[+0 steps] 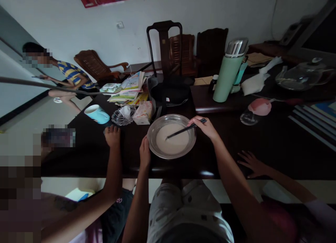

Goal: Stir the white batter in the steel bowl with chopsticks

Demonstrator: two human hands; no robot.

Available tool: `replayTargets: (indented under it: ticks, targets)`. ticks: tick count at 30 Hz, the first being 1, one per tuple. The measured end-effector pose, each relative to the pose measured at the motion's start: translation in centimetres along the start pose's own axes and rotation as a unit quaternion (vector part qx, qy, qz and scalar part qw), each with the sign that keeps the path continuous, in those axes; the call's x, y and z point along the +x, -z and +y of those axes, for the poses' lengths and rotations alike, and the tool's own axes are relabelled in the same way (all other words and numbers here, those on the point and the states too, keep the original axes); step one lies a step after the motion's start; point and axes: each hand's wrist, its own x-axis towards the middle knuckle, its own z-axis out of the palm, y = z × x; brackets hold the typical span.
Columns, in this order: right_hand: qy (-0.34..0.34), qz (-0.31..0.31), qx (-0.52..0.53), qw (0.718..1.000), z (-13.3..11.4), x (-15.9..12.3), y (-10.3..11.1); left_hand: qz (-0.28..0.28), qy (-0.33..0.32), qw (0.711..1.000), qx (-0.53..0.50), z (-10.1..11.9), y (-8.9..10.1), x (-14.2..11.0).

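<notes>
A round metal bowl [154, 131] with pale batter [172, 141] sits near the front edge of the dark table [262, 145]. My left hand [144, 152] rests against the bowl's left rim, fingers closed on it. My right hand [206, 127] is at the bowl's right rim and grips black chopsticks [183, 129], whose tips reach into the batter.
Another person's hand [112, 135] rests on the table to my left, and a second person's open hand [251, 162] lies at the right. Behind the bowl stand a tissue box [143, 112], blue cup [96, 113], books [127, 87], black bag [170, 92], green thermos [228, 73], glass pot [301, 75] and chairs.
</notes>
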Motion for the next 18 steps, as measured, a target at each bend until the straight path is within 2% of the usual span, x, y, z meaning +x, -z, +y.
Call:
replayTargets:
  ticks: [4,5,7,10,12,16,18]
  targets:
    - [-0.001,0.121,-0.01,0.993,0.2,0.0,1.1,0.0,0.003,1.0,0.003,0.1,0.0,0.0]
    - [-0.002,0.136,-0.006,0.991,0.3,-0.1,1.3,-0.001,0.001,1.0,0.003,0.1,0.0,-0.1]
    - [-0.008,0.116,0.003,0.993,0.5,-0.1,1.3,-0.005,-0.001,1.0,0.002,0.2,0.0,-0.1]
    - [-0.013,0.024,0.002,1.0,0.4,0.0,0.5,-0.005,-0.002,1.0,0.004,0.2,0.0,-0.1]
    - [-0.002,0.0,-0.012,1.0,0.3,0.0,0.3,-0.001,0.001,1.0,0.006,0.2,0.0,-0.1]
    - [0.001,0.101,-0.013,0.995,0.4,0.0,1.2,0.001,0.001,1.0,0.002,0.2,0.0,-0.1]
    - [-0.004,0.118,-0.002,0.993,0.6,-0.1,1.5,0.0,-0.002,1.0,0.0,0.2,0.0,0.0]
